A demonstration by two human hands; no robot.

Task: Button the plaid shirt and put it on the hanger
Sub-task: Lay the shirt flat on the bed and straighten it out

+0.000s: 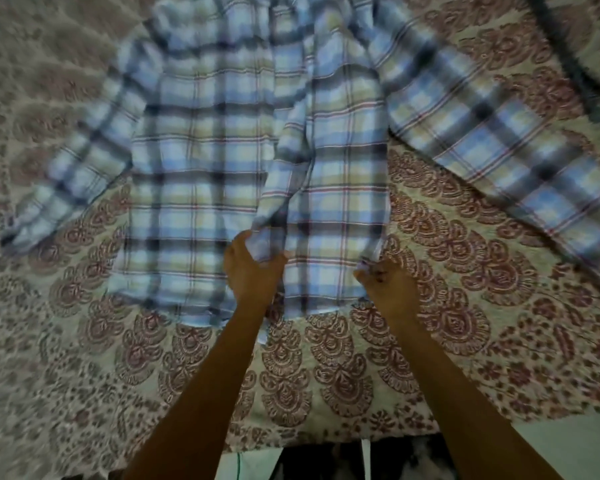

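A blue plaid shirt (pixel 201 168) lay spread front-up on a bed covered by a cream bedspread (pixel 326 375) with a red paisley pattern, its sleeves stretched out to either side. The left hand (pixel 250 268) gripped the inner edge of the shirt's open front panel near the hem. The right hand (pixel 383 282) pinched that panel's outer edge. The picture was motion-blurred.
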